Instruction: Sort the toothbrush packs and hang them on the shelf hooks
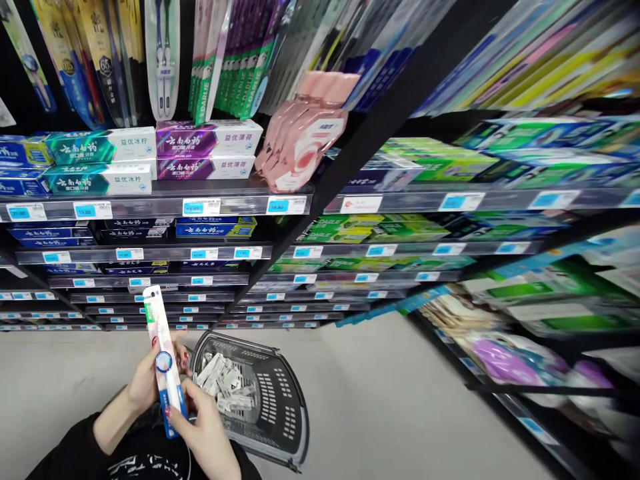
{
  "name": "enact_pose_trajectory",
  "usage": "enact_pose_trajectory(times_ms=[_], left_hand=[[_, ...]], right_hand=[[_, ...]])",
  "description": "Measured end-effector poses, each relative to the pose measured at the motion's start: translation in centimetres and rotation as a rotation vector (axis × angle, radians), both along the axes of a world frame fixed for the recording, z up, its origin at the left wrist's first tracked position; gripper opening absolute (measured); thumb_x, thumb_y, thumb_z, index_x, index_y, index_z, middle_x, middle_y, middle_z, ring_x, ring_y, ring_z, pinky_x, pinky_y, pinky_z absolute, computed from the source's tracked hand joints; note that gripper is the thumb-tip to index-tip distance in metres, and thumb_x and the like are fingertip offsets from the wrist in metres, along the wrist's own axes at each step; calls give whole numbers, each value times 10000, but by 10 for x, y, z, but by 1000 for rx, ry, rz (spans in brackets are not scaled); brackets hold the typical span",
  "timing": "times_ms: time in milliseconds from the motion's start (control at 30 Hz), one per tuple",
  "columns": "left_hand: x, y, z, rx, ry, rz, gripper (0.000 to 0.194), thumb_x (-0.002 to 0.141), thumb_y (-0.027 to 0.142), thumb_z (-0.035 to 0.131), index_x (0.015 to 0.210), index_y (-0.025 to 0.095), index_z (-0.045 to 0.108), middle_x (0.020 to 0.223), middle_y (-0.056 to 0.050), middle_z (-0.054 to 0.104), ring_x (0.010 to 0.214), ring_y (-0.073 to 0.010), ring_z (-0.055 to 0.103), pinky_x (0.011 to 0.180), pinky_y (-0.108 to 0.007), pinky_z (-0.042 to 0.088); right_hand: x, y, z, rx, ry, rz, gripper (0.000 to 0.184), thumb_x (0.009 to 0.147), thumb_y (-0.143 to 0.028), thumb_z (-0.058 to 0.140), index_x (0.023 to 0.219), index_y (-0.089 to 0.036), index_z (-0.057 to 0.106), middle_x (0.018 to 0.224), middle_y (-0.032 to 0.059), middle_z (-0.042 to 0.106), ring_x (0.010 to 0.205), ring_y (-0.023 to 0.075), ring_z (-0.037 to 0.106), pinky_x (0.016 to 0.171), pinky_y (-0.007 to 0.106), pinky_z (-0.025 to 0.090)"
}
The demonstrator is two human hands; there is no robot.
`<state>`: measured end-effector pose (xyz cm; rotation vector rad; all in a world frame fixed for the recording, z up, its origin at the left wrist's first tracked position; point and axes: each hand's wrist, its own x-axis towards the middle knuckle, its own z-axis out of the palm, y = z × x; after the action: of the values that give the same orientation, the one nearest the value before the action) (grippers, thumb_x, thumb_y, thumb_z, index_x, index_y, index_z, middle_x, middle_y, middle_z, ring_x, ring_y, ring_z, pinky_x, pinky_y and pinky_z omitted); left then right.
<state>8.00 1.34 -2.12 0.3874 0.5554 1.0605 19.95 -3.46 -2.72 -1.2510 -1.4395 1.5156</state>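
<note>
A packaged toothbrush (164, 363) is held upright in front of my body, its slim pack white with a blue lower end and a green patch near the top. My left hand (145, 381) grips its left edge, thumb on the front. Lower down, my right hand (200, 417) pinches the blue end, with the thumb across the front and the fingers partly hidden behind. Just beyond my right hand is a dark grey shopping basket (273, 387). Inside it lie several small white packets (227, 383).
Shelves ahead carry toothpaste boxes (103, 145) and price tags (201, 207). Packaged toothbrushes (163, 67) hang above them. Pink packs (305, 140) stick out past the shelf edge. Another shelf with bagged goods (505, 363) stands to the right. Grey floor (360, 400) lies between.
</note>
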Motion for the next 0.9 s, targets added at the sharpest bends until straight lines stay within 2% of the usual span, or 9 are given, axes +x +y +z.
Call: enact_pose_trajectory(times_ms=[133,233,367,433,533,633,767,867,900], left_hand=[[0,0,2,32,59,20,338,856,355,368,1078,202,572,771,-34,578,710,-163,554,766,-356,430],[-1,-1,5,94,166,48,369,819,449,412,1079,229,553,832,-42,599,807,-199,576,817,-386,420],[-3,-2,3,193,342,3,432,772,407,525,1176,267,466,1065,-76,580,870,-236,586,824,-421,428],[-3,-2,1,227,424,-23,455,775,344,540,1210,265,432,1101,-85,568,842,-234,594,796,-419,444],[-3,-2,1,264,456,-60,490,790,339,514,1256,260,385,1093,-91,571,837,-234,589,776,-417,455],[-5,1,0,251,472,-52,464,781,369,520,1222,254,435,1080,-92,580,891,-235,561,788,-399,449],[-19,6,-13,90,600,-50,356,731,394,571,1041,219,584,1017,-98,611,833,-216,567,752,-376,457],[-33,10,-26,-67,737,-80,308,699,399,595,933,201,627,989,-102,628,771,-200,586,718,-356,459],[-38,12,-29,-94,769,-87,309,690,406,599,917,199,630,981,-102,632,763,-197,590,717,-353,458]], right_hand=[[-2,-3,-1,-54,116,-89,190,772,-351,539,854,-180,532,729,-9,487,663,121,432,614,232,332],[-3,0,-10,-303,507,-167,257,763,-423,535,876,-192,530,643,-34,457,507,82,382,504,211,306],[-1,8,-22,-737,1071,103,303,760,-442,480,771,-143,524,460,-96,320,319,24,121,361,181,144],[-2,10,-23,-792,1141,204,292,751,-399,475,805,-119,536,428,-99,333,292,23,109,341,182,117],[-4,10,-20,-747,1136,213,275,753,-382,464,773,-116,535,406,-89,349,283,25,140,338,183,127],[11,8,-19,-556,939,63,296,770,-432,483,815,-142,516,460,-77,384,313,29,230,362,180,198],[79,4,-43,-250,85,-199,335,745,-485,515,912,-198,474,633,-27,491,457,102,447,399,211,335],[128,-10,-79,-440,-439,-278,206,786,-401,458,859,-208,466,666,2,539,529,153,538,424,237,385],[137,-18,-92,-490,-494,-300,166,795,-360,445,817,-196,467,644,15,542,517,163,545,418,245,383]])
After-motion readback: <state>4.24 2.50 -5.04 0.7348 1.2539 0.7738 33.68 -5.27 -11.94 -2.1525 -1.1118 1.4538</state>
